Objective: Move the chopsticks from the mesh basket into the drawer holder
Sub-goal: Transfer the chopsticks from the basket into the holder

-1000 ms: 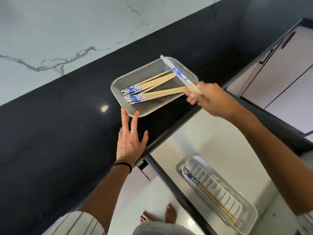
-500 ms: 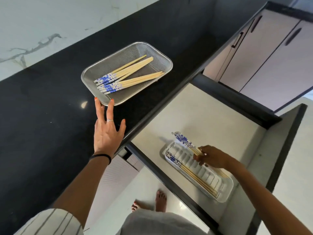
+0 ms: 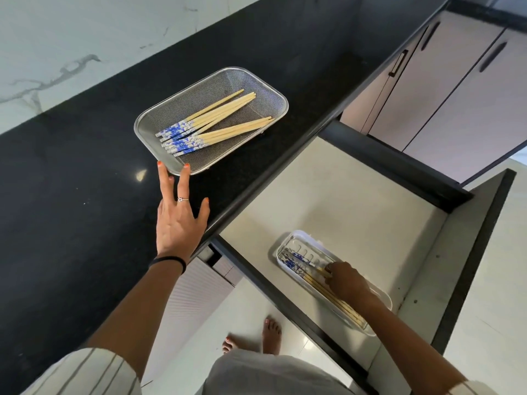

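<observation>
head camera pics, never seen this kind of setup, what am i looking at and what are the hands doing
There is no machine here: a person wears a camera on the head, looking down at their own arms. The left hand rests flat on the black counter, fingertips touching the rim of a mesh basket that holds chopsticks with blue patterned ends. Below, a drawer is pulled open. In it sits a white holder with several chopsticks already inside. The right hand is down in the holder, fingers on those chopsticks; whether it grips them is hard to tell.
</observation>
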A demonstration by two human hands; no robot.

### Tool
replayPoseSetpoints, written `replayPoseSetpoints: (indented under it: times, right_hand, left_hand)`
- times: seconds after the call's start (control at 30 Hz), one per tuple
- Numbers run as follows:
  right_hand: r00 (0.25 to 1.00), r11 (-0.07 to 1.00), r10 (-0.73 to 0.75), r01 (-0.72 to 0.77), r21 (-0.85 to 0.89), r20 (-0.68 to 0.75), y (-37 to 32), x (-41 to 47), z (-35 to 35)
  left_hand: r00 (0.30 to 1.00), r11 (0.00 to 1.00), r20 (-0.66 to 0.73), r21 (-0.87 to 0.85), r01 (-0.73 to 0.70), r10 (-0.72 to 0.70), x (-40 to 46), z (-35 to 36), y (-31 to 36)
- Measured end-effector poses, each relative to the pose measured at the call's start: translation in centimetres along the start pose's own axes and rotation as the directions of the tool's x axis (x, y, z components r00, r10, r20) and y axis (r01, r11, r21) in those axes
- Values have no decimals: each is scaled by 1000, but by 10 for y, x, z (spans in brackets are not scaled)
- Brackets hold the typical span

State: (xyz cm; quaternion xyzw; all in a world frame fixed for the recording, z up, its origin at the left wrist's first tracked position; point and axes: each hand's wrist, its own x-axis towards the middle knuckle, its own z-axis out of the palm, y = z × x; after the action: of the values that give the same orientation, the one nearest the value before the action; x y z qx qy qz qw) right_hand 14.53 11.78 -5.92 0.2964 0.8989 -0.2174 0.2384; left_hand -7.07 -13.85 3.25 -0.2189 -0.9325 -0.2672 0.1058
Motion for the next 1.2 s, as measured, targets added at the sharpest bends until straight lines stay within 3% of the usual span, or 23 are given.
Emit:
replayPoseSetpoints:
  times: [0.53,0.67,0.87,1.07,1.2]
  right_hand:
    - [979,1000,-6,2,-21,-204,6,-2,18]
    - [975,984,-76,39,-175,-208,4,-4,20]
    - [965,973,-159,116,-202,-210,6,-3,22]
    - [972,958,-105,43,-284,-210,7,-1,20]
    - [971,937,-146,73,-342,-192,5,1,22]
  left_hand:
    - [1000,1000,2,-9,13,-13,-1,0,0]
    - [1000,1000,1,-15,4,-4,-1,1,0]
    - [1000,1000,4,-22,10,-10,0,2,-1]
    - [1000,1000,-1,-27,1,-1,0,2,-1]
    - [1000,1000,1,-26,0,0,0,2,-1]
